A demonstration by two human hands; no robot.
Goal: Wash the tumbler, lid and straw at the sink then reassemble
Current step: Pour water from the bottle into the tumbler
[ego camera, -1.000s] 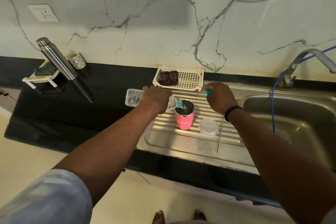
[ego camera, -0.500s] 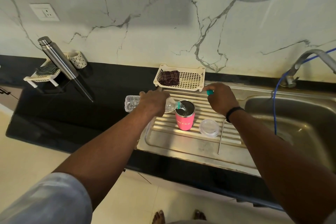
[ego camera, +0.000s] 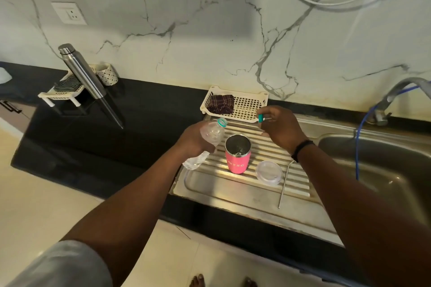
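Pink tumbler (ego camera: 238, 155) upright, mouth open, on the ribbed drainboard (ego camera: 233, 196) about mid-way along it, nearer its back edge than its front. Something glints at the bottom, probably a little water (amount not readable). Clear lid (ego camera: 269, 172) lies flat just beside the tumbler on its sink-bowl side, apart from it. Metal straw (ego camera: 285, 184) lies beyond the lid, running toward the drainboard's front edge.

Left hand (ego camera: 194, 141) grasps a clear plastic bottle (ego camera: 207, 143) around its middle, fingers curled round it; the neck points up and away, clear of the tumbler rim, cap off. Right hand (ego camera: 278, 129) pinches the teal cap (ego camera: 260, 118) between fingertips, above the drainboard's back edge, near the white basket (ego camera: 249, 106).

Step, by my reading: rinse water is in the tumbler and pouring is over; washing proper not yet done.

Next move likely calls for cap onto bottle neck (two-handed, align threads), bottle set down on the counter (ego camera: 93, 137), then a free hand for the tumbler.
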